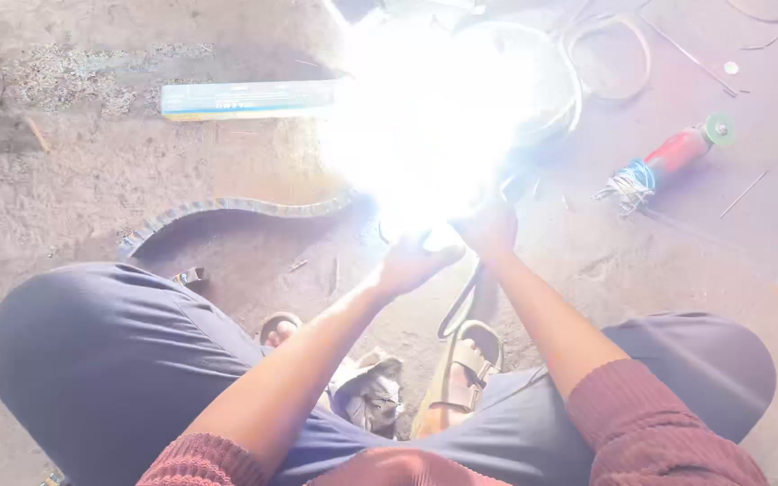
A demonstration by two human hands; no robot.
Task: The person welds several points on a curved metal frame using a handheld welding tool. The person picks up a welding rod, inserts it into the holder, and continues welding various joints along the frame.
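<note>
1. Round metal ring [558,67]: on the floor [92,180], mostly lost in white glare.
2. Our left hand [411,263] and right hand [490,229]: at the glare's edge; grip perhaps closed, we cannot tell.

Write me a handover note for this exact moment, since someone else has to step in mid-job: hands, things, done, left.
Left hand: raised in front, just below a blinding white flare; what it holds is washed out.
Right hand: beside the left, at the flare's lower edge; a dark cable hangs from below it. Its grip is hidden by glare.
Work: a round metal ring lies on the floor behind the flare, a curved metal strip to the left.
Nearby: red angle grinder to the right, long blue box upper left.
Done and left: cannot be judged, the joint is hidden by glare.
</note>
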